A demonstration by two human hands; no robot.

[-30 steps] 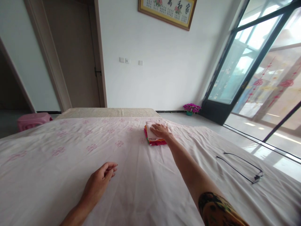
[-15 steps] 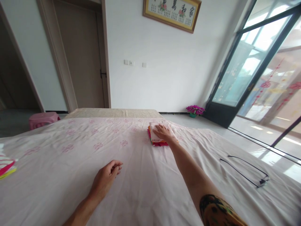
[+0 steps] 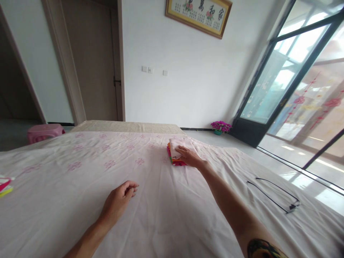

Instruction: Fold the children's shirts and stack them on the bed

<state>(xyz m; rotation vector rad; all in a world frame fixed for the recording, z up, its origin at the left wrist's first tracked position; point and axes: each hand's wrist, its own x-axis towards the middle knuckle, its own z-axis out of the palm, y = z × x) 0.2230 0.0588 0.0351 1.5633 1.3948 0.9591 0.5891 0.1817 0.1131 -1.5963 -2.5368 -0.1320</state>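
A small stack of folded cloths (image 3: 179, 146), pale pink on top with red and orange layers below, lies far out on the pink-flowered white sheet (image 3: 80, 186). My right hand (image 3: 190, 157) reaches out to the stack's near edge, fingers flat and apart on it. Nearer to me, my left hand (image 3: 118, 201) rests on the sheet with its fingers loosely curled and nothing in them.
A black cord with a small plug (image 3: 279, 196) lies on the sheet at the right. Folded striped cloth (image 3: 4, 184) peeks in at the left edge. Beyond are a pink stool (image 3: 44, 132), a door, a flower pot (image 3: 220, 127) and glass sliding doors.
My right hand slid back from the top of the stack to its near edge. The left hand stayed in place.
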